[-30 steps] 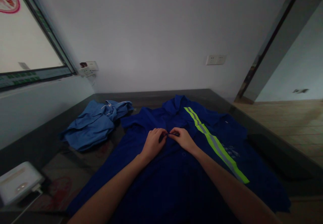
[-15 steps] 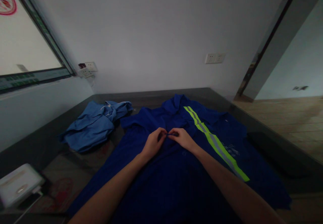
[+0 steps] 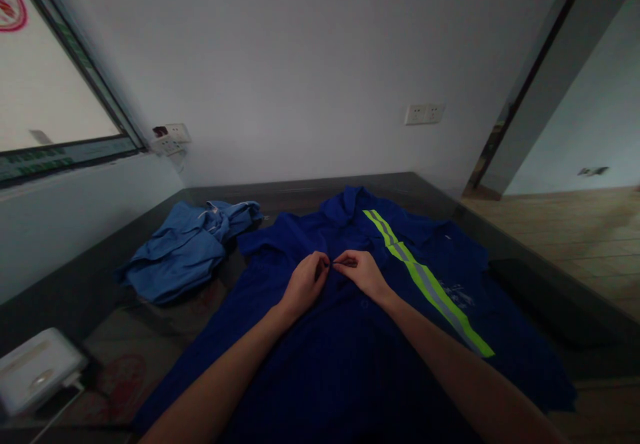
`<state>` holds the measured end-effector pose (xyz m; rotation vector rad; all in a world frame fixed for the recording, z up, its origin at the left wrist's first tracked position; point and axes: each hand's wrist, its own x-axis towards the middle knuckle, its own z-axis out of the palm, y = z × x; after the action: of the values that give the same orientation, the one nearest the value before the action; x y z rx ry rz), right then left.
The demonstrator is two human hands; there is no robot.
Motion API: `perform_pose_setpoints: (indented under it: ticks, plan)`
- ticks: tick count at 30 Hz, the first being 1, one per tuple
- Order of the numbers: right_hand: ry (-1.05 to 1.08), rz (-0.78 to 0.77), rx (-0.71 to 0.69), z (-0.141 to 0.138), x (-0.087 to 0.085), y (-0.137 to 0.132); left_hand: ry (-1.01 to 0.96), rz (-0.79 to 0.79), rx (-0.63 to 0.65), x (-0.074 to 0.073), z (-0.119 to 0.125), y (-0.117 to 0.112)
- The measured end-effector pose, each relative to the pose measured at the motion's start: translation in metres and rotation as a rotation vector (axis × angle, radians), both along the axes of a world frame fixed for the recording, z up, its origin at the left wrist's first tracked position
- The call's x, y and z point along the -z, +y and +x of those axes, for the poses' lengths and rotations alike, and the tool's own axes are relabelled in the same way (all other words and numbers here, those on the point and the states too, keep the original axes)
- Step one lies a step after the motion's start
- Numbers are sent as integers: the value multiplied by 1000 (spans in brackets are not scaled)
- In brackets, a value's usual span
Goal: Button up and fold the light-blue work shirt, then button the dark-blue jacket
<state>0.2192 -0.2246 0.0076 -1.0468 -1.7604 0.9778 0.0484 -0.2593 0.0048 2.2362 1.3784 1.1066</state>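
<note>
A dark blue work jacket (image 3: 300, 364) with a yellow-and-grey reflective stripe (image 3: 425, 281) lies spread over the table, its collar toward the wall. Over the middle of its front, my left hand (image 3: 309, 281) pinches the cloth between thumb and fingers. Just to the right, my right hand (image 3: 361, 272) pinches the same spot of the front, its fingertips almost meeting those of the left. Whatever small piece sits between the fingertips is too dark to make out. A round button (image 3: 365, 303) shows faintly lower on the jacket.
A crumpled lighter blue garment (image 3: 180, 251) lies on the dark table (image 3: 225, 194) to the left. Nearer on that side stands a white device (image 3: 43, 367) with a cable. A flat black object (image 3: 545, 304) rests at the right edge. Sockets (image 3: 424, 114) are on the wall.
The fingertips of both hands have drawn slightly apart at the pinched cloth. The jacket and the other things lie as before; the view has shifted a little.
</note>
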Motion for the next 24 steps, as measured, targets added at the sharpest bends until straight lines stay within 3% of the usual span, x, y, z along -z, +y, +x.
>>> perform_pose_setpoints:
  ticks: [7,15,20,24]
  plan:
    - [-146,147,49,-6,-2,-12,125,70,1,8,1,0]
    - [-149,166,17,-10,-1,-15,60,31,-25,12,0,1]
    - [-56,143,13,-12,3,-15,145,86,-94,9,0,1]
    - [-159,127,77,-8,4,-9,216,105,-112,5,-2,0]
